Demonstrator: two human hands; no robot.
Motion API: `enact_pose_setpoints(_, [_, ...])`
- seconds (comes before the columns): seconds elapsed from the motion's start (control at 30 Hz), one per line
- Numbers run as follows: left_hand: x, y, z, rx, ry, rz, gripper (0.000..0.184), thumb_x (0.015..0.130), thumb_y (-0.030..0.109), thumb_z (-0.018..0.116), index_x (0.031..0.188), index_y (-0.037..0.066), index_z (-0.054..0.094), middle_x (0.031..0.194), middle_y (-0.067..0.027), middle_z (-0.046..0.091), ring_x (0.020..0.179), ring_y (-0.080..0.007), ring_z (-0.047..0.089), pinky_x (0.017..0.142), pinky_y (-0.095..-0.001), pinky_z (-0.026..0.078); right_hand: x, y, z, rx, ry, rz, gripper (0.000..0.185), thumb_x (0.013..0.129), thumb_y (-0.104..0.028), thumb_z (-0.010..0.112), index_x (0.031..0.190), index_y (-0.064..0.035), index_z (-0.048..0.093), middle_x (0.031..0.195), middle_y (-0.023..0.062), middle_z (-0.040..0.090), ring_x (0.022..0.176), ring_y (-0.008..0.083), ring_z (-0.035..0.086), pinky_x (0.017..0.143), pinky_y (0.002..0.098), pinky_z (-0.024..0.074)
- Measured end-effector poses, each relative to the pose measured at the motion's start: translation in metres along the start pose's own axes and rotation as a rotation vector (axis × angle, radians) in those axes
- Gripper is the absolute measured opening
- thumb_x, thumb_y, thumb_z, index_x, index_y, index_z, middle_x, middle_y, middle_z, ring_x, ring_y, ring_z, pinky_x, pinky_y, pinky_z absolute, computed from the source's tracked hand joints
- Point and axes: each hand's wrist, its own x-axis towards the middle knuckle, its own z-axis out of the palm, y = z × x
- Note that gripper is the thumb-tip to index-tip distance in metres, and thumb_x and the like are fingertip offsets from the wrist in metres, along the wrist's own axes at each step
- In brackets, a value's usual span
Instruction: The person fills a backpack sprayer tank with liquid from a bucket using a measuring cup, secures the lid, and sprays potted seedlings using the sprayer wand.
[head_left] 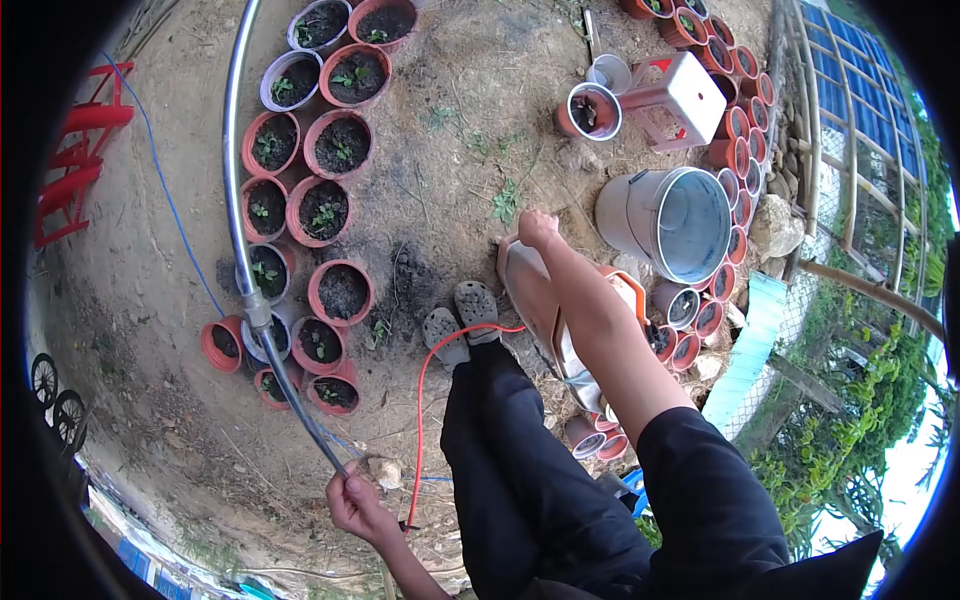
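Observation:
My left hand [360, 505], at the lower left, is closed around the dark lower end of a long spray wand [237, 130]. The wand's silver tube rises past the potted plants to the top edge of the view. A red hose [418, 420] curves from near this hand to a pale, orange-trimmed sprayer tank [530, 290] beside my feet. My right hand [539, 228] is a fist at the tank's far end. What lies inside its fingers is hidden; my forearm covers part of the tank.
Two rows of potted seedlings [322, 212] stand on the left. A large bucket [665, 225], a white-and-red stool [690, 100] and a smaller pot [590, 112] are on the right, before stacked pots [735, 125]. Red chairs [85, 150] and a blue cord [165, 185] lie further left.

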Motion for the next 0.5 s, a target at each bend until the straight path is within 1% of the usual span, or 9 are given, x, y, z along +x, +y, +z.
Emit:
enact_pose_setpoints(0.03, [0.003,-0.002,-0.002,0.010,-0.003,-0.015,0.030,0.097,0.024,0.058,0.105,-0.004,0.061,0.059,0.0051,0.039,0.051,-0.0016,0.033,0.048,-0.0203,0.023,0.003,-0.001,0.004,-0.003,-0.017,0.004,0.027,0.087,-0.016,0.056,0.110,-0.0103,0.069,0.121,0.0152,0.065,0.114,0.0314,0.063,0.093,0.0487,0.0464])
enact_pose_setpoints(0.1, [0.011,-0.008,-0.002,0.027,0.076,0.065,0.034,0.097,0.025,0.057,0.106,-0.007,0.059,0.057,0.0046,0.037,0.050,-0.0022,0.031,0.048,-0.0204,0.022,0.016,-0.001,0.016,0.075,0.005,0.059,0.028,0.087,-0.017,0.057,0.113,-0.0114,0.067,0.124,0.0147,0.063,0.116,0.0314,0.062,0.094,0.0479,0.0471])
enact_pose_setpoints(0.13, [0.017,-0.009,0.000,0.039,0.072,0.116,0.037,0.098,0.026,0.056,0.104,-0.010,0.058,0.054,0.0040,0.035,0.049,-0.0032,0.029,0.049,-0.0207,0.022,0.023,-0.001,0.020,0.051,-0.021,0.066,0.032,0.087,-0.017,0.057,0.117,-0.0114,0.066,0.128,0.0130,0.062,0.118,0.0309,0.060,0.094,0.0473,0.0477])
enact_pose_setpoints(0.17, [0.021,-0.014,0.001,0.041,0.076,0.104,0.037,0.098,0.026,0.056,0.104,-0.010,0.058,0.054,0.0040,0.035,0.049,-0.0032,0.029,0.049,-0.0207,0.022,0.033,0.000,0.028,0.042,-0.029,0.066,0.032,0.087,-0.017,0.057,0.117,-0.0114,0.066,0.128,0.0130,0.062,0.118,0.0309,0.060,0.094,0.0473,0.0477])
enact_pose_setpoints(0.23, [0.030,-0.027,0.002,0.025,0.088,0.172,0.039,0.098,0.026,0.055,0.104,-0.012,0.057,0.052,0.0041,0.033,0.048,-0.0040,0.028,0.052,-0.0222,0.026,0.052,-0.001,0.045,-0.038,-0.093,0.092,0.033,0.087,-0.018,0.058,0.119,-0.0122,0.066,0.130,0.0115,0.061,0.119,0.0308,0.060,0.094,0.0458,0.0481])
enact_pose_setpoints(0.27, [0.035,-0.035,0.003,-0.003,0.040,0.230,0.030,0.100,0.023,0.052,0.107,-0.006,0.058,0.057,0.0042,0.034,0.050,-0.0036,0.026,0.050,-0.0221,0.022,0.060,-0.001,0.052,-0.084,-0.130,0.081,0.035,0.087,-0.021,0.060,0.121,-0.0137,0.065,0.129,0.0093,0.062,0.119,0.0294,0.060,0.091,0.0471,0.0485])
enact_pose_setpoints(0.3, [0.038,-0.042,0.005,-0.002,0.044,0.217,0.030,0.100,0.023,0.052,0.107,-0.006,0.058,0.057,0.0042,0.034,0.050,-0.0036,0.026,0.050,-0.0221,0.022,0.065,-0.001,0.061,-0.095,-0.138,0.081,0.035,0.087,-0.021,0.060,0.121,-0.0137,0.065,0.129,0.0093,0.062,0.119,0.0294,0.060,0.091,0.0471,0.0485])
enact_pose_setpoints(0.37, [0.046,-0.052,0.011,-0.022,0.035,0.290,0.030,0.100,0.023,0.052,0.107,-0.005,0.057,0.056,0.0045,0.033,0.050,-0.0036,0.026,0.051,-0.0221,0.023,0.072,-0.005,0.073,-0.173,-0.072,0.054,0.029,0.081,-0.017,0.064,0.110,-0.0137,0.072,0.120,0.0109,0.067,0.114,0.0284,0.063,0.089,0.0434,0.0507])
enact_pose_setpoints(0.5, [0.050,-0.057,0.019,-0.054,0.049,0.245,0.031,0.100,0.025,0.052,0.107,-0.006,0.056,0.055,0.0045,0.033,0.049,-0.0037,0.026,0.052,-0.0224,0.025,0.075,-0.011,0.077,-0.279,-0.057,0.021,0.029,0.081,-0.019,0.065,0.109,-0.0141,0.072,0.121,0.0099,0.066,0.116,0.0277,0.062,0.088,0.0445,0.0497])
